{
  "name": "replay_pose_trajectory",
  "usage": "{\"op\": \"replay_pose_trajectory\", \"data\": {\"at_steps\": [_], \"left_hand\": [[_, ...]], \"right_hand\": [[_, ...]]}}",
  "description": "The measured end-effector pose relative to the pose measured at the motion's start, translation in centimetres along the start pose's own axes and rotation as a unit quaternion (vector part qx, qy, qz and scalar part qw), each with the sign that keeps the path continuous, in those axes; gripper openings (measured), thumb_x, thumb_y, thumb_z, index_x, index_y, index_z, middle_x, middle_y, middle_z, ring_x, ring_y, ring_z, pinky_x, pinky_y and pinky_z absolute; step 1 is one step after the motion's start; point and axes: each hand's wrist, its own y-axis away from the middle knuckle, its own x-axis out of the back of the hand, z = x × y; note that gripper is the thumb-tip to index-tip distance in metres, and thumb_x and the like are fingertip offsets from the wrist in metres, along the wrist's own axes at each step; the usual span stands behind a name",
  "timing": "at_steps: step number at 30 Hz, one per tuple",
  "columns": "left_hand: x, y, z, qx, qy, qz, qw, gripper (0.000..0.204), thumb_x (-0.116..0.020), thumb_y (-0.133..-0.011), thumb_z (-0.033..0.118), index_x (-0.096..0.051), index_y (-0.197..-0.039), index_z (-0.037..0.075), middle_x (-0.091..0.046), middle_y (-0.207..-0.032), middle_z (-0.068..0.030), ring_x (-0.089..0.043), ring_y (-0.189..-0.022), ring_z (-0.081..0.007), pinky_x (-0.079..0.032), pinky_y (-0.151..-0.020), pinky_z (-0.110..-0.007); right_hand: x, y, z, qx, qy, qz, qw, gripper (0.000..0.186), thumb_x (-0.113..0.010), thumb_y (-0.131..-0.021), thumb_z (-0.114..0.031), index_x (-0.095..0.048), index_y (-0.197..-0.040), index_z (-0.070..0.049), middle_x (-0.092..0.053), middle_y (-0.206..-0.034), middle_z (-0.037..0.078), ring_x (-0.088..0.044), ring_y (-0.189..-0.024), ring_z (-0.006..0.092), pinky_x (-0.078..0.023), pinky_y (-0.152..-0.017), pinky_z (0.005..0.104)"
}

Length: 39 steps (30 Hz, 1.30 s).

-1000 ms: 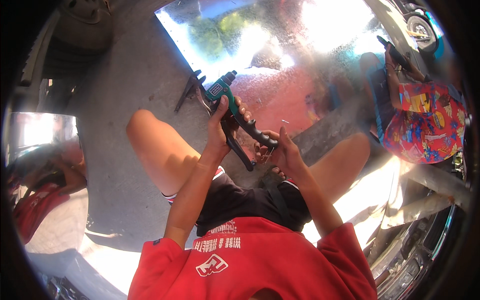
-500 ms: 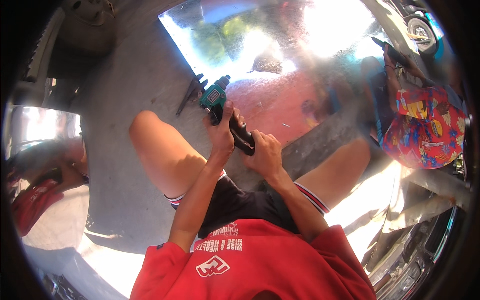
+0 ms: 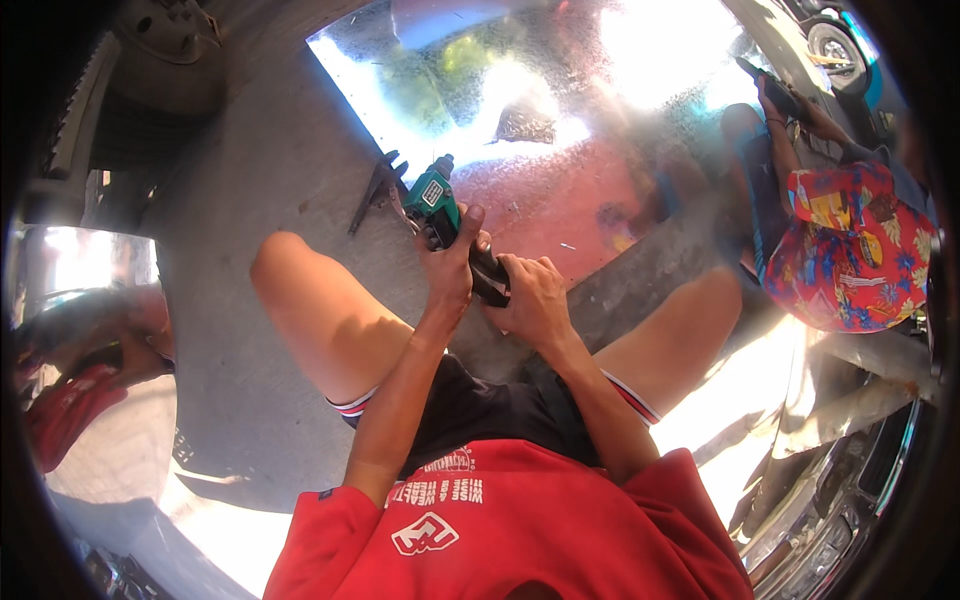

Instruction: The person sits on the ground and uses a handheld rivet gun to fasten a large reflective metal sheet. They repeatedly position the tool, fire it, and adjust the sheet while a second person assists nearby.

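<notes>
A green power tool (image 3: 431,198) with a short nose and a dark grip is held out above my lap, its nose pointing away from me. Around its body, near the top of the grip, my left hand (image 3: 450,262) is closed, thumb along the side. My right hand (image 3: 535,300) grips the lower end of the dark grip; its fingertips are partly hidden. Just left of the power tool, a dark long tool with jaws at one end (image 3: 373,192) lies on the floor.
Ahead lies a large shiny metal sheet (image 3: 440,90) with strong glare. At right sits a person in a colourful flowered shirt (image 3: 850,245), holding a dark power tool (image 3: 783,98). A reflective panel (image 3: 95,330) stands at left on the grey concrete floor (image 3: 225,300).
Both my hands and the power tool have shifted only slightly, its nose turned a little more straight ahead. At right, the person's dark tool has swung slightly left and up.
</notes>
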Motion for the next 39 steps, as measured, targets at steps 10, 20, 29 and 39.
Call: {"op": "replay_pose_trajectory", "data": {"at_steps": [10, 20, 29, 39], "left_hand": [[-0.7, 0.0, 1.4, -0.075, 0.037, -0.102, 0.991, 0.029, -0.072, -0.090, 0.015, -0.055, -0.111, 0.004, -0.060, -0.096, -0.0071, -0.061, -0.089, -0.0182, -0.050, -0.082, -0.034], [1.0, -0.1, 0.5, -0.046, -0.030, -0.086, 0.995, 0.024, -0.073, -0.087, 0.002, -0.057, -0.104, 0.004, -0.060, -0.086, -0.0040, -0.061, -0.083, -0.0149, -0.049, -0.079, -0.032], [-0.9, 0.2, 1.1, -0.178, -0.090, -0.100, 0.975, 0.035, -0.078, -0.082, 0.003, -0.055, -0.107, 0.007, -0.060, -0.092, -0.0023, -0.059, -0.084, -0.0127, -0.050, -0.080, -0.032], [0.1, 0.6, 1.9, -0.101, -0.063, -0.064, 0.991, 0.033, -0.082, -0.078, 0.001, -0.056, -0.099, 0.006, -0.058, -0.083, -0.0001, -0.057, -0.079, -0.0093, -0.050, -0.075, -0.029]], "right_hand": [[3.0, -0.9, -0.8, 0.013, 0.058, 0.052, 0.997, 0.132, -0.092, -0.049, -0.054, -0.025, -0.148, 0.001, -0.037, -0.146, 0.022, -0.034, -0.139, 0.0417, -0.027, -0.113, 0.0536], [-1.4, -1.9, -0.8, -0.014, -0.061, 0.024, 0.998, 0.061, -0.084, -0.052, -0.022, -0.052, -0.102, -0.007, -0.056, -0.102, 0.011, -0.055, -0.100, 0.0318, -0.040, -0.084, 0.0469], [1.6, -3.4, -0.9, 0.054, 0.153, 0.165, 0.973, 0.060, -0.083, -0.058, -0.022, -0.055, -0.107, -0.003, -0.062, -0.099, 0.010, -0.060, -0.103, 0.0287, -0.040, -0.095, 0.0475], [-0.8, -3.1, -2.2, -0.010, -0.090, 0.067, 0.994, 0.064, -0.083, -0.057, -0.023, -0.054, -0.111, -0.005, -0.060, -0.106, 0.010, -0.057, -0.109, 0.0299, -0.038, -0.099, 0.0478]]}}
